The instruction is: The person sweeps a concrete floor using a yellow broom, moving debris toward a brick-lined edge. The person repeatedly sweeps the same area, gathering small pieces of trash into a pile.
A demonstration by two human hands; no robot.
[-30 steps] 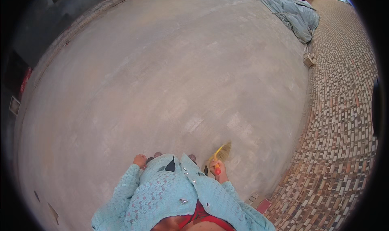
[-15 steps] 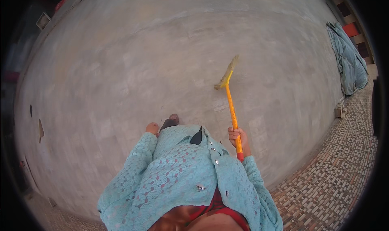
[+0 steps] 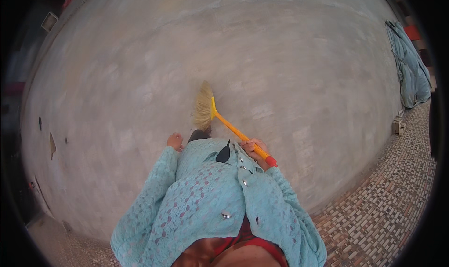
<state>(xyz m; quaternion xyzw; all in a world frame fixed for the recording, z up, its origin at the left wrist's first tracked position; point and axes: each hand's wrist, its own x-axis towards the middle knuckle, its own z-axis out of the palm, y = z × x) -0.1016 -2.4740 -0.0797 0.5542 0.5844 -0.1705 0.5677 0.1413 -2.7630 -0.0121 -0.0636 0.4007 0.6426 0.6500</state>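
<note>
Far left, ledge [image 3: 45,47] edges wide concrete floor [image 3: 117,80]. Left hand [image 3: 175,141] beside pale-blue jacket [image 3: 201,187], fingers loosely curled; cannot tell if holding anything. Broom [image 3: 234,129] centre, bristles leftward, floor stretching broadly ahead. Right hand [image 3: 255,147] wraps orange handle. Right: brick paving [image 3: 374,220] borders floor; grey-blue tarp [image 3: 411,70] at edge.

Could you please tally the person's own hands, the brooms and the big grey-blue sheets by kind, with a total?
Hands: 2, the left hand and the right hand
Broom: 1
Grey-blue sheet: 1
Total: 4
</note>
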